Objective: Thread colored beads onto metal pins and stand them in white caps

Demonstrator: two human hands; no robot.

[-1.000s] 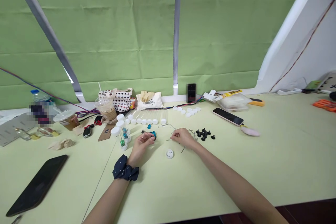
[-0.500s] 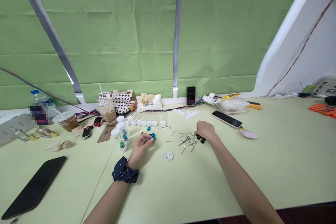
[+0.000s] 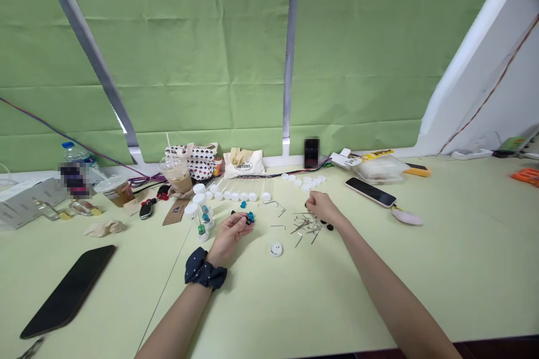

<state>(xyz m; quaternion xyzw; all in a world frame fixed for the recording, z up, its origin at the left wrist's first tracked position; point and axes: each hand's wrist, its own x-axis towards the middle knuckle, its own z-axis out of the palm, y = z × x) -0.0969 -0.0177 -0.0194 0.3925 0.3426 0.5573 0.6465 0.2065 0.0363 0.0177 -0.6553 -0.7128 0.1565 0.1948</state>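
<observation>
My left hand (image 3: 229,234), with a dark scrunchie (image 3: 204,269) at its wrist, is closed on small blue and black pieces; a thin metal pin shows by its fingers. A glossy blue piece (image 3: 251,216) sticks out at the fingertips. My right hand (image 3: 323,207) is pinched, a dark bit just showing at its fingertips, above the far side of a loose pile of thin metal pins (image 3: 307,224). Beside that pile, partly behind the right wrist, lie small black pieces (image 3: 329,227). Nearer me sits a round white cap (image 3: 276,249) with tiny dark bits inside.
Clear tubes with white caps (image 3: 240,197) lie behind my left hand, near upright capped vials (image 3: 202,230). Loose white caps (image 3: 307,182) are farther back. A phone (image 3: 370,192) lies right, a dark tablet (image 3: 69,291) left. A drink cup (image 3: 177,176) stands at the back.
My right hand has moved left from the black pieces toward the metal pins, uncovering some of them. My left hand stays in nearly the same place. The whole view has shifted slightly.
</observation>
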